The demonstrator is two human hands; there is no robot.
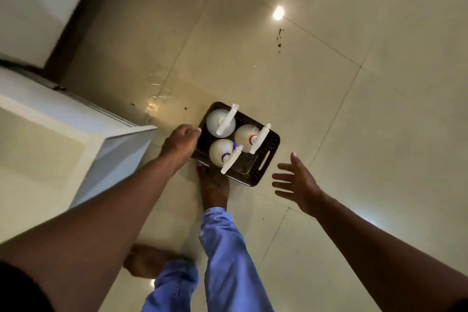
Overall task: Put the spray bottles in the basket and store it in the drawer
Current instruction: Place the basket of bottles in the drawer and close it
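Observation:
A dark perforated basket (269,152) is low over the tiled floor, and I cannot tell whether it rests on it. Three white spray bottles stand upright inside: one at the far left (220,123), one with a red collar (247,134) on the right, one with a blue collar (220,151) nearest me. My left hand (181,140) grips the basket's left rim, fingers curled over the edge. My right hand (297,181) hovers open, fingers spread, just right of the basket's handle slot and apart from it.
A white cabinet or counter corner (121,139) juts in at the left, close to my left arm. My bare feet and blue trouser legs (222,235) are below the basket, one foot touching its near edge. Glossy cream tiles (354,109) spread to the right.

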